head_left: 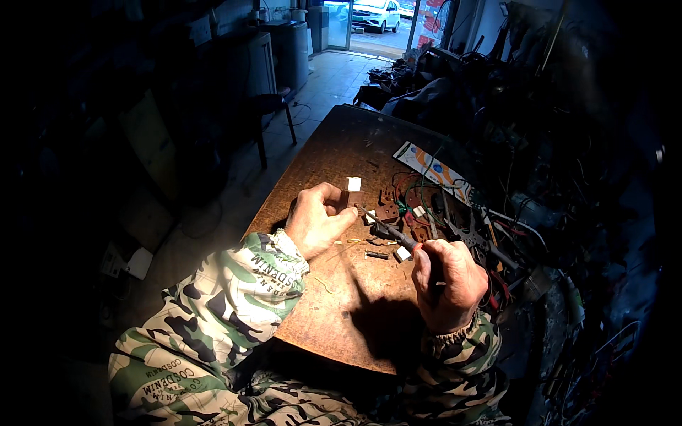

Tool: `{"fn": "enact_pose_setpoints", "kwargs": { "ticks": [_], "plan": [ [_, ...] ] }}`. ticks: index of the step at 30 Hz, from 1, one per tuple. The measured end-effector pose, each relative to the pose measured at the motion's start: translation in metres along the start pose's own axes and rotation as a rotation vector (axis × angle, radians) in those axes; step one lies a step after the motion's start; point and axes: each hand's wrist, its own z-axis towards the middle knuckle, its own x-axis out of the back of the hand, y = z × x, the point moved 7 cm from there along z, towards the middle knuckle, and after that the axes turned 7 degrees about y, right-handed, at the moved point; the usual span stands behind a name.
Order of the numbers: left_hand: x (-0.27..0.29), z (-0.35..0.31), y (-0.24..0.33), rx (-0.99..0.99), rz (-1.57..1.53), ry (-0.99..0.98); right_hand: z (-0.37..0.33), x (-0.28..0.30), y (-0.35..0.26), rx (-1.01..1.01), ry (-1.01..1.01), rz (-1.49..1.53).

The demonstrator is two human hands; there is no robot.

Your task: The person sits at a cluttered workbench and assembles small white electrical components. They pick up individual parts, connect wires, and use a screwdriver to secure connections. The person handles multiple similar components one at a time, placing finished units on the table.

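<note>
Left hand [320, 221] pinches a brown block [352, 199] between thumb and fingers while the right hand [450, 282], closed around a slim tool [402, 238], points its tip just beside the left thumb. Clean work likely wants the block braced, the thumb kept clear.

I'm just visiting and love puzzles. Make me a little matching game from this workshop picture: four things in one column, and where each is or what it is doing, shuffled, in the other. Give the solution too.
Column one
1. The person's left hand
2. The person's right hand
3. The car
4. The stool

Column two
A. White, parked or standing outdoors
B. Gripping a slim dark tool
C. Dark, to the left of the table
D. Holding a small brown block

Right pairs: 1-D, 2-B, 3-A, 4-C
</note>
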Motion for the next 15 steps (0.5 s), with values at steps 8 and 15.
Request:
{"fn": "enact_pose_setpoints", "kwargs": {
  "ticks": [8, 15],
  "plan": [
    [0.0004, -0.0005, -0.0001, 0.048, -0.005, -0.013, 0.0009, -0.0028, -0.0034, -0.14, -0.054, 0.13],
    [-0.0005, -0.0013, 0.0018, 0.07, -0.038, -0.02, -0.0048, -0.007, -0.004, -0.082, -0.033, 0.19]
  ]
}}
